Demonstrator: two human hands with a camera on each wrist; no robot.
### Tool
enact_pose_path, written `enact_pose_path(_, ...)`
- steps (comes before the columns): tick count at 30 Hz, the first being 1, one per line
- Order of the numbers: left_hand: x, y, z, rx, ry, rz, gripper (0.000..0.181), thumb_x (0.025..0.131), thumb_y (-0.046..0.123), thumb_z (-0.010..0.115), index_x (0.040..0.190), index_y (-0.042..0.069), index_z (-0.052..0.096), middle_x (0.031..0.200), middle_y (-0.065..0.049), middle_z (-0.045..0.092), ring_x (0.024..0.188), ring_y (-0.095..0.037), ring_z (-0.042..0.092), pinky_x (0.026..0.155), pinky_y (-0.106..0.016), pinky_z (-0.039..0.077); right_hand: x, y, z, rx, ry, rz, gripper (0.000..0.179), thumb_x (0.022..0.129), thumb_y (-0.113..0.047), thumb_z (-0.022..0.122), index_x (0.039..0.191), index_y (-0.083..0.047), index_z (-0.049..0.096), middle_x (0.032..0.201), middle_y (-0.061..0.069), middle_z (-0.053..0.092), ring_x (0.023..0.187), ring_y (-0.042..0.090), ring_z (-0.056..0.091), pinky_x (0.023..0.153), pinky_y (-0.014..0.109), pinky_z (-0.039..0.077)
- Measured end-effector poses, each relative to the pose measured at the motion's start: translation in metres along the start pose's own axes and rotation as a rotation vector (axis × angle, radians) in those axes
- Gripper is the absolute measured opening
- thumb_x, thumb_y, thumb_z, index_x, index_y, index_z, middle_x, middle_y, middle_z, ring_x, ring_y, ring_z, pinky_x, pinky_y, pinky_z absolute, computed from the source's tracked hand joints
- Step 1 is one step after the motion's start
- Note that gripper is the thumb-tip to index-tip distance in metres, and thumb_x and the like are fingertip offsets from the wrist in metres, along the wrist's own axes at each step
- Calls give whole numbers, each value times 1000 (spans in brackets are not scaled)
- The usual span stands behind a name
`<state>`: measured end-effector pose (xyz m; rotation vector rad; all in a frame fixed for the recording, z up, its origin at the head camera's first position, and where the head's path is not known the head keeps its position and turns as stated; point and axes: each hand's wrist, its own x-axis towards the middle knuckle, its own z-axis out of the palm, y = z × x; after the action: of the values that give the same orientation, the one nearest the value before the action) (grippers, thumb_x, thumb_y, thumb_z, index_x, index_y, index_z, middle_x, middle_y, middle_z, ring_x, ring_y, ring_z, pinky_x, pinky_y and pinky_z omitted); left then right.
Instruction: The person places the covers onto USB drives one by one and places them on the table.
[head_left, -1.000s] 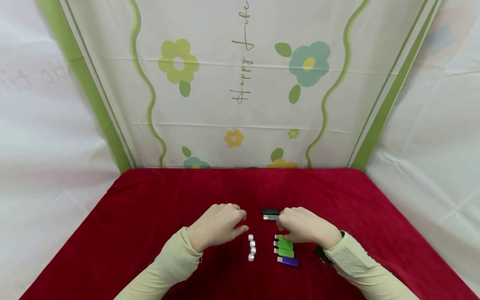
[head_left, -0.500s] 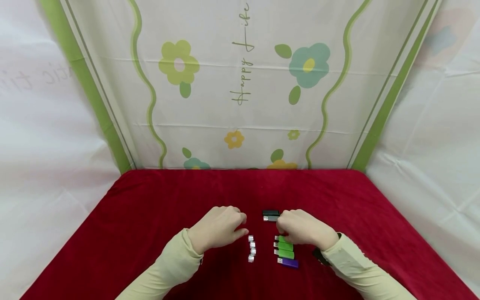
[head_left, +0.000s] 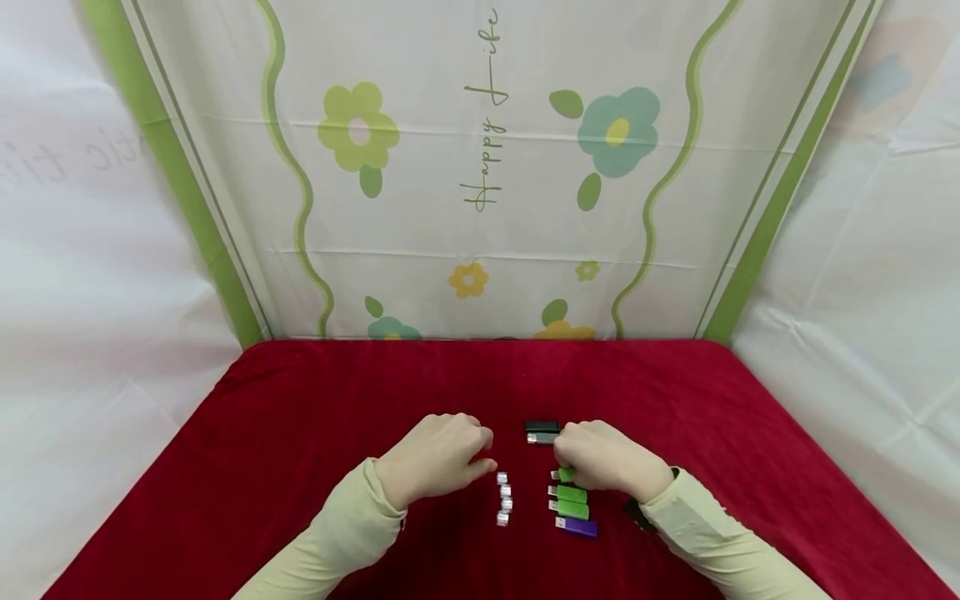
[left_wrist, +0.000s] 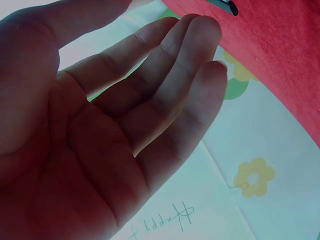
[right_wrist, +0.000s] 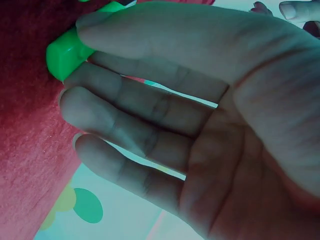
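Observation:
My right hand (head_left: 611, 454) pinches a green USB stick (right_wrist: 65, 56) between thumb and fingers; in the head view its plug end (head_left: 556, 475) pokes out beside the fingertips. Below it lie two more green USB sticks (head_left: 572, 494) and a purple USB stick (head_left: 581, 527), plugs facing left. A grey USB stick (head_left: 542, 438) and a black one (head_left: 542, 427) lie just beyond the right hand's fingers. My left hand (head_left: 437, 454) hovers with loosely bent fingers and a bare palm. Close to its thumb, several small silver pieces (head_left: 506, 492) form a column.
A red cloth (head_left: 360, 375) covers the table. White flowered fabric (head_left: 420, 208) stands behind it, with white sheets at both sides. A dark object (head_left: 639, 514) sits partly hidden near the right sleeve.
The green USB stick in my right hand has shifted slightly away from the other green ones, so a gap now shows. The left hand has hardly moved.

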<state>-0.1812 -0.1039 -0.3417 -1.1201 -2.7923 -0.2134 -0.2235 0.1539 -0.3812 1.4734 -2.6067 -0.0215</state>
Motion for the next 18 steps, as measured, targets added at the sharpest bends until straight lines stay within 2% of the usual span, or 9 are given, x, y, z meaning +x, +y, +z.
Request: enact_pose_path(18,-3,1,-3,-13,-14,-2,15,87,24,76,78,15,68,65,10,50,54,-3,42,47,-17,37,-1,1,0,5,-5,29,56,60,5,71,53,-23,23,58,-15,11,58,7,13,46,23,16)
